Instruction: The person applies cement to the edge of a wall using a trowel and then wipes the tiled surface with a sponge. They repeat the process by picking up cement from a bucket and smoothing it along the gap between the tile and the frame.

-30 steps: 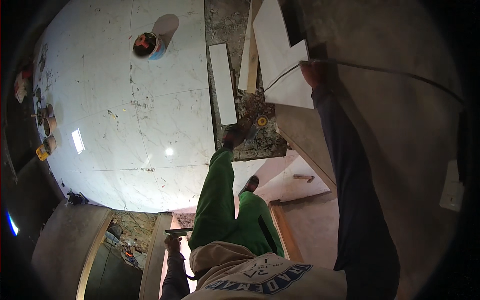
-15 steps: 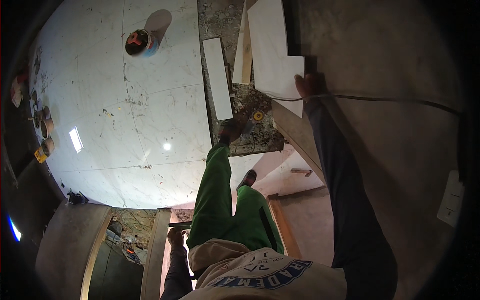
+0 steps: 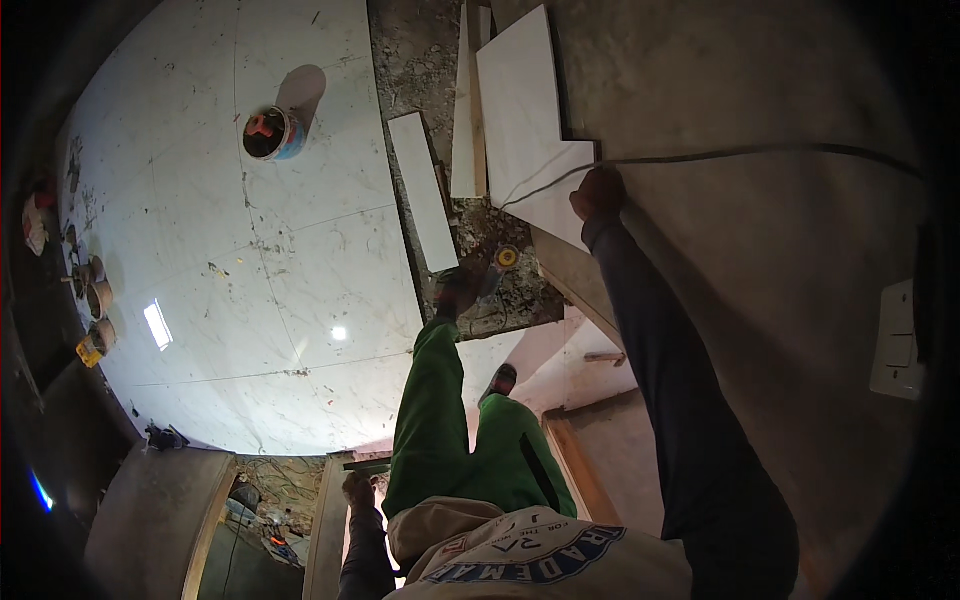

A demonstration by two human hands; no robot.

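Observation:
My right hand [image 3: 598, 193] grips the lower right edge of a white cut tile [image 3: 525, 100], which has a stepped notch on its right side and stands along the wall. A dark cable [image 3: 720, 156] crosses the tile's lower part just above that hand and runs off to the right. Down at the lower left, my left hand [image 3: 360, 492] is closed at a dark straight bar [image 3: 370, 466]; its fingers are partly hidden. A narrow white tile strip [image 3: 422, 190] lies beside the rough floor gap near my foot.
A bucket [image 3: 275, 135] with a red-orange item inside stands on the pale tiled floor [image 3: 190, 240]. A yellow round disc [image 3: 507, 258] sits in the rubble by my front foot. A wooden board [image 3: 468, 120] lies left of the cut tile. Wall switches [image 3: 897, 340] are at the right.
The cut tile's lower end and my right hand have shifted slightly left and down in view. The cable now lies above my hand instead of across the wrist. My left hand stays by the bar.

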